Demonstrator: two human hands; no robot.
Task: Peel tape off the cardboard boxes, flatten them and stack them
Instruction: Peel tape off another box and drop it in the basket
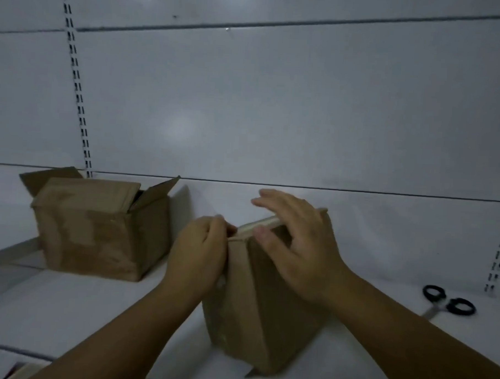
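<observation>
Obs: sealed box stands on the white shelf at centre, directly in front of the person, turned so one narrow edge faces up and a corner points toward the camera. Judged reason: this puts the taped seam at the top, within reach of both hands. A pale tape strip runs along that upper edge. Left hand: fingers curled in, fingertips closed together at the near end of the strip, at the box's top corner; reads as a pinch on the tape end, though the dim light and blur hide whether the end has lifted. Right hand: fingers spread and nearly straight, draped over the top edge, thumb pressed flat on the near face; not gripping, only bracing the box so it does not tip or slide when the tape is pulled. Open box, flaps up, sits well apart to the left against the back wall, not flattened. Scissors lie to the right on the shelf, untouched. Judgement: peeling step just starting on this box; flattening and stacking not yet done
</observation>
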